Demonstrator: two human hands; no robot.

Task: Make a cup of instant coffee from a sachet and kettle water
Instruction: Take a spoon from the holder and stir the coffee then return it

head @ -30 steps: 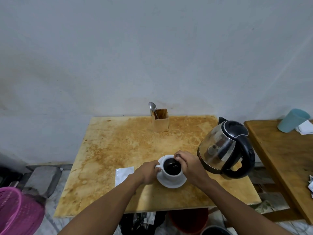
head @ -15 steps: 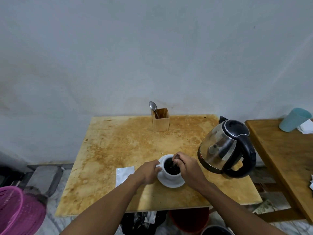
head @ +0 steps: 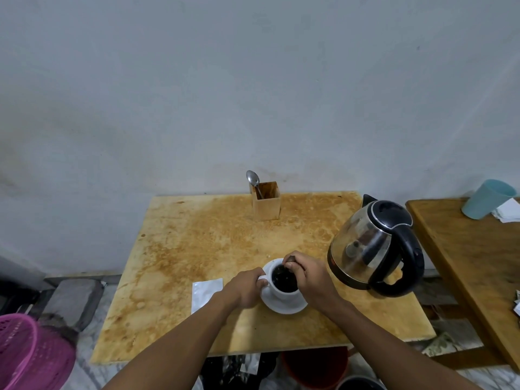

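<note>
A white cup [head: 284, 293] full of dark coffee stands on a white saucer [head: 292, 306] near the front of the stained table [head: 197, 249]. My left hand [head: 244, 287] grips the cup's handle on its left side. My right hand [head: 308, 277] hovers over the cup's right rim, fingers pinched on a spoon handle [head: 289, 260] whose bowl is down in the coffee. A flat silver sachet [head: 206, 293] lies on the table just left of my left hand. The steel and black kettle [head: 374, 246] stands to the right of the cup.
A wooden holder [head: 266, 201] with one spoon [head: 252, 178] stands at the table's back edge. A second wooden table [head: 472, 257] at the right carries a light blue cup [head: 485, 198] and papers. A pink basket [head: 28, 358] sits at the lower left floor.
My right hand has shifted slightly over the cup with the spoon, moving round in the coffee. My left hand stays on the handle.
</note>
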